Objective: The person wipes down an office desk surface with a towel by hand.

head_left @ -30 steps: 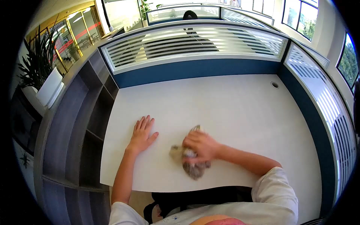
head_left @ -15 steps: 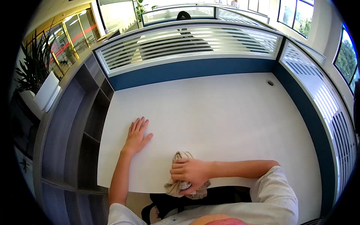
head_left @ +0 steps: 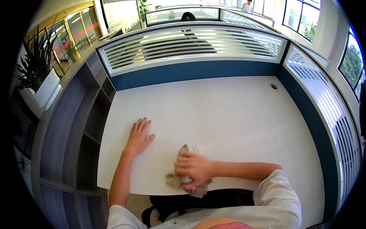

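Observation:
My left hand (head_left: 139, 136) lies flat on the left part of the white desk (head_left: 213, 114), fingers spread, holding nothing. Near the desk's front edge, my right hand (head_left: 195, 168) is closed over a crumpled beige patterned cloth (head_left: 197, 190), pressing it against the desktop. Folds of the cloth stick out beyond the fingers on the far side, the left and the near side. Both the hand and the cloth are slightly smeared by motion.
Blue partitions with striped glass (head_left: 194, 45) border the desk at the back and right. Dark shelving (head_left: 72, 126) stands on the left, with a potted plant (head_left: 38, 72) beyond. A cable hole (head_left: 273, 86) is at the back right. A person (head_left: 247, 7) is far off.
My right hand and the cloth have moved slightly away from the desk's front edge. My left hand has stayed in place on the desk. More of the distant person shows.

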### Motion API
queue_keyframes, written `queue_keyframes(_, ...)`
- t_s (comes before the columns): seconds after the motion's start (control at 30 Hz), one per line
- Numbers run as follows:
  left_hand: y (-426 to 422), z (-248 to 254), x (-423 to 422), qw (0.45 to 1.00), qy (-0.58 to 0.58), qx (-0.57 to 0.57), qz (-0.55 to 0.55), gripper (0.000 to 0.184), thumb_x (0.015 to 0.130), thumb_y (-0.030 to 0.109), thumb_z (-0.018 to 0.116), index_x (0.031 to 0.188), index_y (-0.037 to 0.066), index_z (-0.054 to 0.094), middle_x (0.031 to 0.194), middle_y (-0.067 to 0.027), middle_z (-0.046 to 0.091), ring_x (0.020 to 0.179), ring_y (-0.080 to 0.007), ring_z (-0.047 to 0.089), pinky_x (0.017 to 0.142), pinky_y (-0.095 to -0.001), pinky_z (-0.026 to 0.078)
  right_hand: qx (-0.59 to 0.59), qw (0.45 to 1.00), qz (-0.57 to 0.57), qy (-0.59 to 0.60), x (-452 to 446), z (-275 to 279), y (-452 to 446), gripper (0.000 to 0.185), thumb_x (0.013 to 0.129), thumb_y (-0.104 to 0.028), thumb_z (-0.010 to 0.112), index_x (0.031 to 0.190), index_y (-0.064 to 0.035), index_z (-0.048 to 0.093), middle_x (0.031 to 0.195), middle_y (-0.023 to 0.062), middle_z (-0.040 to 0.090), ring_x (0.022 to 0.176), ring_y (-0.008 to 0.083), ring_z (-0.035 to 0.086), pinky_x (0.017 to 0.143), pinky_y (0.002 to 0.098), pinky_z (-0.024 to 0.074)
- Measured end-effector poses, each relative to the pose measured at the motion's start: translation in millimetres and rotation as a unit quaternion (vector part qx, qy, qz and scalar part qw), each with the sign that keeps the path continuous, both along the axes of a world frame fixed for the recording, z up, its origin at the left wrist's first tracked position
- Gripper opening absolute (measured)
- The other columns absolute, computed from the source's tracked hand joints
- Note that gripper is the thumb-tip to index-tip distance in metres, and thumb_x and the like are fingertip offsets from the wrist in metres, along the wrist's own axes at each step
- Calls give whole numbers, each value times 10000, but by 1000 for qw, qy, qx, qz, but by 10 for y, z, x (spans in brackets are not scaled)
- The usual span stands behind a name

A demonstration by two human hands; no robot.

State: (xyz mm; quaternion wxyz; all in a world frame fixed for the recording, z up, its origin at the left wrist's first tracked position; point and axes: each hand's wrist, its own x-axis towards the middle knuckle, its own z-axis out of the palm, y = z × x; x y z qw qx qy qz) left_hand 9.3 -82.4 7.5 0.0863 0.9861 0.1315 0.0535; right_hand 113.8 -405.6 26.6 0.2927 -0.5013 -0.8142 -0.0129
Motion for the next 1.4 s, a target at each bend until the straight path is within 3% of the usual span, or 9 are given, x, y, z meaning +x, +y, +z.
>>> queue_keyframes(0.1,-12,7,-22,1000,-4,-1,-5,745,1074,430,609,1694,88,377,1785,-158,301,1665,-363,214,1367,-533,148,-24,998,59,23,3,-21,40,495,892,-512,784,992,-49,641,1009,137,606,1025,332,608,1005,459,471)
queue_keyframes(0.47,-55,39,21,1000,4,-1,-2,743,1096,464,570,1692,68,370,1780,-173,300,1666,-372,207,1371,-528,141,39,978,-194,-64,841,-83,123,505,929,-534,756,1010,-52,626,1001,128,610,1004,324,610,965,459,474)
queue_keyframes(0.57,-19,7,19,1000,6,0,-3,747,1095,467,571,1693,69,367,1782,-172,295,1667,-371,207,1372,-528,134,-38,993,-107,-26,432,41,25,484,930,-503,750,1023,-46,620,1015,133,612,1028,322,612,1000,459,470)
queue_keyframes(0.63,-19,1,11,1000,1,-1,-2,745,1081,434,603,1691,75,373,1781,-170,302,1667,-370,210,1370,-521,147,65,998,2,13,123,-29,50,425,912,-445,790,957,-61,614,942,115,587,943,319,605,920,447,483)
queue_keyframes(0.73,13,-14,1,1000,-7,0,-9,745,1073,420,618,1687,72,378,1779,-173,306,1666,-373,212,1368,-523,154,55,996,60,40,63,-55,76,453,897,-465,810,955,-61,613,934,115,579,931,320,599,916,444,481)
queue_keyframes(1.07,-33,22,0,1000,-8,0,-10,747,1080,432,607,1684,57,377,1776,-186,306,1660,-387,216,1366,-535,154,15,980,-197,-25,1054,-50,185,490,948,-551,731,977,-70,641,965,119,624,960,322,618,941,432,476)
queue_keyframes(1.17,19,-27,13,1000,-7,0,-12,746,1080,432,605,1685,60,376,1775,-187,307,1660,-386,218,1365,-541,153,-17,981,-184,-59,835,-16,132,490,952,-544,730,1003,-65,643,1001,125,637,989,316,620,944,435,476)
queue_keyframes(1.27,32,-37,14,1000,-3,5,-11,747,1079,427,609,1685,60,374,1775,-188,307,1661,-385,219,1364,-543,152,-11,999,-51,-6,368,17,77,487,911,-501,774,1014,-46,635,1030,144,626,1019,331,613,1013,473,462)
queue_keyframes(1.4,50,-44,-32,1000,-18,4,-18,755,1075,462,608,1678,64,391,1772,-177,318,1662,-376,216,1366,-532,144,11,1000,19,5,198,-11,128,487,909,-509,791,974,-57,622,976,119,600,966,319,606,933,447,476)
